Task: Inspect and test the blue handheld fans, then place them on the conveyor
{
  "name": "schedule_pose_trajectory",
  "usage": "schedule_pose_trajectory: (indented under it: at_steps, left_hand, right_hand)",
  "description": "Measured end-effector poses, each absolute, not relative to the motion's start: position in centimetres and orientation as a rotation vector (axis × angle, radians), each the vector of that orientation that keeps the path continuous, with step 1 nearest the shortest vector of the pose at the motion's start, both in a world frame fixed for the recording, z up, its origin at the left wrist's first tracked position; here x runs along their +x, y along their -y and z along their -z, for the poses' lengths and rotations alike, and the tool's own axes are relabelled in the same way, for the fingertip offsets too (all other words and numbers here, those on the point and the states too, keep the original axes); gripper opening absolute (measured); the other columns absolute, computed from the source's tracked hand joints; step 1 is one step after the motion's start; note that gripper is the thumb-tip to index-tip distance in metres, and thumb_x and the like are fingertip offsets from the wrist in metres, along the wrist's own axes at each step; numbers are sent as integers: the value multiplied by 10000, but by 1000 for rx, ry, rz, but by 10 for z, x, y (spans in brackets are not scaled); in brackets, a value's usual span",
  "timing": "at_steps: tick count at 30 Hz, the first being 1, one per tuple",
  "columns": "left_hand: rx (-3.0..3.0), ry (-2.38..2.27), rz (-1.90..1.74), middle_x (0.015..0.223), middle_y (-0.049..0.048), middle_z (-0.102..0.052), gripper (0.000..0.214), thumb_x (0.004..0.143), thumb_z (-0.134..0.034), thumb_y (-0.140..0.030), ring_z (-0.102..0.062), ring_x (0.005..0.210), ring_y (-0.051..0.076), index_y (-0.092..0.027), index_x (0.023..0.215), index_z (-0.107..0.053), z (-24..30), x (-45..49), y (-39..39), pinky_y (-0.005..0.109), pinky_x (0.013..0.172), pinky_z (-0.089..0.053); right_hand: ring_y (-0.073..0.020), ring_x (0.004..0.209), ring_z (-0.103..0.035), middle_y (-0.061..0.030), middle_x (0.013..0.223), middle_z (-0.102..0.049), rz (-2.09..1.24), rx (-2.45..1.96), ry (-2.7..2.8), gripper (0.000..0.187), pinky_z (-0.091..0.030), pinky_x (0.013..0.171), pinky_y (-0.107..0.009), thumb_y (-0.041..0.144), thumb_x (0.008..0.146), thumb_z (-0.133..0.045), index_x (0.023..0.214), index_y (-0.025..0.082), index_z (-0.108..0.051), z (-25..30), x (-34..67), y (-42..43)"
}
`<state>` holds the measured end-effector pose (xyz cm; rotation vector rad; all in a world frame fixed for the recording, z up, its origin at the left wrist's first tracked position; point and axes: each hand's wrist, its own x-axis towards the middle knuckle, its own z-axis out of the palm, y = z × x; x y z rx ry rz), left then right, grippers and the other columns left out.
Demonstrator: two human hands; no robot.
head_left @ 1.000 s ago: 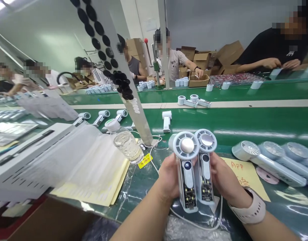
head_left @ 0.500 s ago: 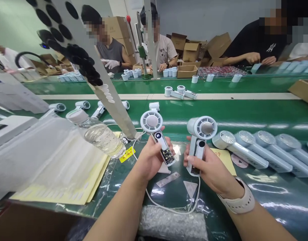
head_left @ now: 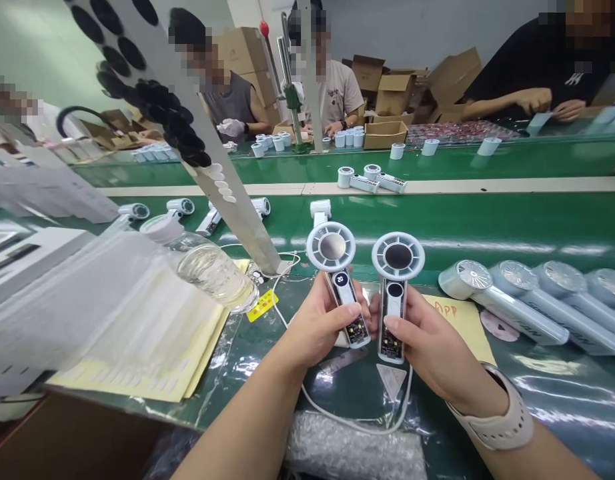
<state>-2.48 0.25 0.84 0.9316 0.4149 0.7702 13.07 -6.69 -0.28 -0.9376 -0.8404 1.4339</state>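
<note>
My left hand [head_left: 315, 327] grips the handle of a white handheld fan [head_left: 337, 277] whose small round display is lit and whose lower circuit board is bare. My right hand [head_left: 427, 340] grips a second white fan [head_left: 395, 283] with a dark display; a white cable [head_left: 357, 420] runs from its base and loops over the bench. Both fans stand upright side by side, heads up, above the green bench. A pale watch sits on my right wrist.
A row of pale blue fans [head_left: 517, 303] lies to the right by a yellow note [head_left: 462, 320]. A water bottle [head_left: 202, 267] lies on sticker sheets [head_left: 137, 340] to the left. A slanted metal strip [head_left: 222, 180] carries black discs. Fans ride the green conveyor [head_left: 487, 227]; several people work behind it.
The two fans were held together, then pulled apart and tilted; now they are back upright and close together. The right fan's head has turned to face me.
</note>
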Motion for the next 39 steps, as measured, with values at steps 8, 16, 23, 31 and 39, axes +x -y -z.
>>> schedule_pose_trajectory:
  at_steps: [8, 16, 23, 31, 39]
  left_hand:
    - [829, -367, -780, 908, -4, -576, 508, 726, -761, -284, -610, 730, 149, -245, 1165, -506, -5, -28, -3, 305, 631, -543]
    - [845, -425, -827, 823, -28, -580, 394, 770, -711, -315, -587, 654, 123, -225, 1099, -514, -1, -26, -6, 282, 612, -511]
    - [926, -418, -817, 802, -32, -597, 396, 758, -737, -331, -595, 632, 124, -220, 1064, -511, -3, -26, -5, 272, 593, -502]
    - [1003, -437, -801, 775, -8, -595, 322, 769, -760, -367, -583, 673, 135, -197, 933, -540, -6, -23, -6, 288, 633, -503]
    - [962, -401, -745, 752, -8, -608, 330, 773, -751, -350, -638, 659, 183, -220, 997, -546, -6, -21, -4, 333, 602, -525]
  right_hand:
    - [-189, 802, -605, -20, 918, -617, -1501, -909, 773, 248, -530, 720, -338, 332, 814, -714, 1016, 248, -599, 0, 127, 66]
    - [-160, 779, -589, -15, 935, -610, -1458, -922, 827, 234, -532, 693, -300, 323, 829, -720, 1017, 240, -610, 4, 129, 67]
    - [-163, 676, -571, -20, 837, -600, -1422, -953, 815, 217, -533, 608, -304, 431, 858, -659, 934, 237, -602, -1, 130, 70]
    - [-152, 708, -579, -12, 862, -602, -1428, -893, 794, 180, -525, 629, -285, 387, 855, -691, 938, 238, -636, -3, 132, 69]
    - [-158, 693, -575, -6, 847, -619, -1442, -908, 760, 131, -508, 624, -307, 344, 861, -654, 950, 250, -633, 3, 131, 66]
